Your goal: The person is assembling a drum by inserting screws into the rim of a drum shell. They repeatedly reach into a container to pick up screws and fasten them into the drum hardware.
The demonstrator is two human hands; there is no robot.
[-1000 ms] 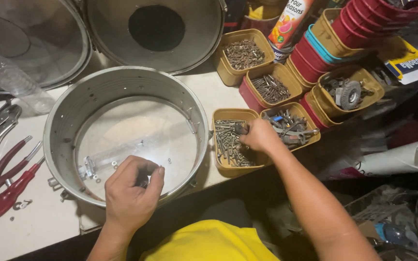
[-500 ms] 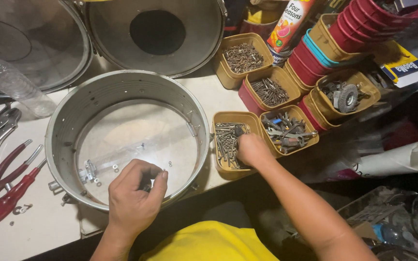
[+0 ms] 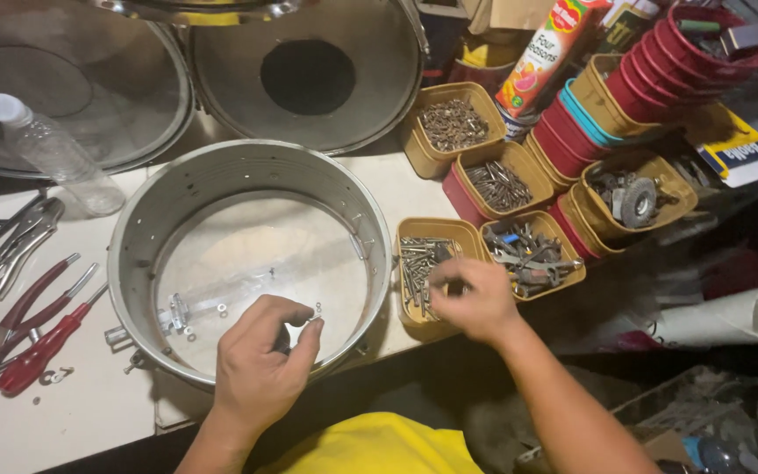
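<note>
Pinching small metal fastener (image 3: 316, 309), light, hard, slippery, best taken by fingertips, in left hand (image 3: 261, 369) over metal drum shell (image 3: 247, 175) on counter (image 3: 72, 421); right hand (image 3: 475, 298) curled over screw tray (image 3: 423, 263).

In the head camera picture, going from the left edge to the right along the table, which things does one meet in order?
Red-handled pliers → round metal drum shell → left hand pinching a small metal part → yellow plastic tray of screws, under the right hand → yellow tray of mixed metal fittings → yellow tray with a grey wheel.
</note>
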